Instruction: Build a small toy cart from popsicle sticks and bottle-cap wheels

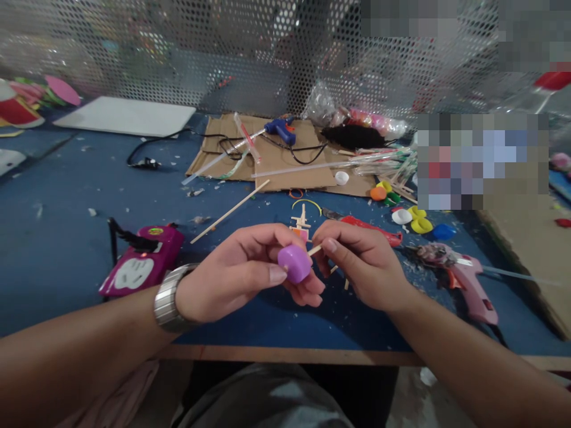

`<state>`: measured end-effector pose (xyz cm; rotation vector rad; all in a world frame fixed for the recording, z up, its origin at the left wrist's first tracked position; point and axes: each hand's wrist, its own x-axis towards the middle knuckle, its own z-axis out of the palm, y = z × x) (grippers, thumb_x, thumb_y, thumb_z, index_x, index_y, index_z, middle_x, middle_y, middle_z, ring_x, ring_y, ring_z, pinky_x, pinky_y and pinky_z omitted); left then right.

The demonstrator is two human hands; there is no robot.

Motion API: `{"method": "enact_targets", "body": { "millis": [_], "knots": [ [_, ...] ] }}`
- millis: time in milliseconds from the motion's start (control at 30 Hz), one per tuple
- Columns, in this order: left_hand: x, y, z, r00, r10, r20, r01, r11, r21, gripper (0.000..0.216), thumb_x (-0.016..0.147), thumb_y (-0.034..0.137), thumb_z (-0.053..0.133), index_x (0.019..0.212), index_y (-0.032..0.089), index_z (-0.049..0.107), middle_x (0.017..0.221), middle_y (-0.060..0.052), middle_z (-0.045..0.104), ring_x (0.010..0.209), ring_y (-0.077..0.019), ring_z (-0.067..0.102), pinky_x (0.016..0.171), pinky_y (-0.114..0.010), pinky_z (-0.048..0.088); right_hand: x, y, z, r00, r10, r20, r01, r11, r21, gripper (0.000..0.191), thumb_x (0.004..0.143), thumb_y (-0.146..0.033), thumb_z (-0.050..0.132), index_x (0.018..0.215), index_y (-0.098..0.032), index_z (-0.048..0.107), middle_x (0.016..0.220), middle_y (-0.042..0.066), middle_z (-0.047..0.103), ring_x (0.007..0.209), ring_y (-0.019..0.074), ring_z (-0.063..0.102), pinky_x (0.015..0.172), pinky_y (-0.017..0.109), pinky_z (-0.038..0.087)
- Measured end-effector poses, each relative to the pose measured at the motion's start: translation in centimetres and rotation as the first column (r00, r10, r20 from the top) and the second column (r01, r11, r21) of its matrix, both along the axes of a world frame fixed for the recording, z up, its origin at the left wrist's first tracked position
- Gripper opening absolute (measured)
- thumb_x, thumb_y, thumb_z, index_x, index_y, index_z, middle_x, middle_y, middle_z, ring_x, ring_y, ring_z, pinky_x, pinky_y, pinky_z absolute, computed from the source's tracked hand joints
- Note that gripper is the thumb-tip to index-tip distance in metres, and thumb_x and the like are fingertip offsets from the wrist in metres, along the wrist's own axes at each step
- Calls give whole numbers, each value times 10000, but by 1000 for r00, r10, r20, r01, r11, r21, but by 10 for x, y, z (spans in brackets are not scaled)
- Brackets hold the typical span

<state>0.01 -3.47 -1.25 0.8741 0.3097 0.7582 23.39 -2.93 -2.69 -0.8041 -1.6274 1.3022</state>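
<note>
your left hand [243,267] pinches a purple bottle cap [294,264] between thumb and fingers, above the blue table [285,331]; your right hand [368,261] pinches a thin wooden stick [315,250], its end at the cap, touching or not, can't tell. left grip probably keeps the cap steady against the stick. pink glue gun [471,288] lies beside your right forearm, likely for easy reach; blue glue gun [281,129] sits on cardboard [297,172], maybe to catch drips. containers: clear plastic bag [379,123] at back, pinkish-red stuff inside, too blurred to name.
</note>
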Motion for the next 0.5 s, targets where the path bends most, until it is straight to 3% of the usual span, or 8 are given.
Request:
{"method": "enact_targets", "body": {
  "millis": [500],
  "knots": [
    [0, -2, 1, 1000, 7, -7, -7, 1000, -18, 143, 962, 225, 814, 1066, 148, 753, 997, -94, 873, 878, -216, 854, 824, -300, 668, -2, -3, 3, 999, -36, 35, 34, 998, 51, 248, 1093, -355, 663, 915, -197, 733, 828, 10, 669, 613, 110, 612, 559, 254, 516]
  ]
}}
